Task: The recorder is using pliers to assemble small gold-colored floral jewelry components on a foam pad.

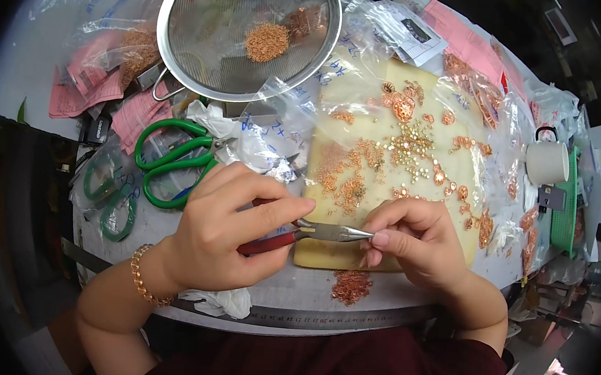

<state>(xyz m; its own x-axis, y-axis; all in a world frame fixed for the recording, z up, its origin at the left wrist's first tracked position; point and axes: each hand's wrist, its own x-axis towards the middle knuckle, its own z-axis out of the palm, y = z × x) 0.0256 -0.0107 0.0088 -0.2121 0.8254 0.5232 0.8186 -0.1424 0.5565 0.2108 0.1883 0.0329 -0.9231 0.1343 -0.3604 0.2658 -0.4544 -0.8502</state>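
Note:
My left hand (222,220) is closed round the red handles of a pair of needle-nose pliers (332,232), whose tapered jaws point right. At the tip of the jaws, my right hand (417,244) pinches thumb against forefinger; whatever lies between them is too small to make out. Both hands are over the near part of a pale yellow pad (330,258). Beyond them on the pad lie small copper-coloured links (350,192), gold beads (411,144) and a larger copper-coloured flower-like ornament (402,108). A heap of reddish copper bits (352,286) sits just off its near edge.
A round mesh strainer (213,37) holding copper-coloured pieces stands at the far left. Green-handled scissors (171,155) lie left of the pad. Plastic bags and pink slips (95,84) crowd around. At right are a white mug (548,164) and a green basket (566,203); a ruler (332,318) edges the table.

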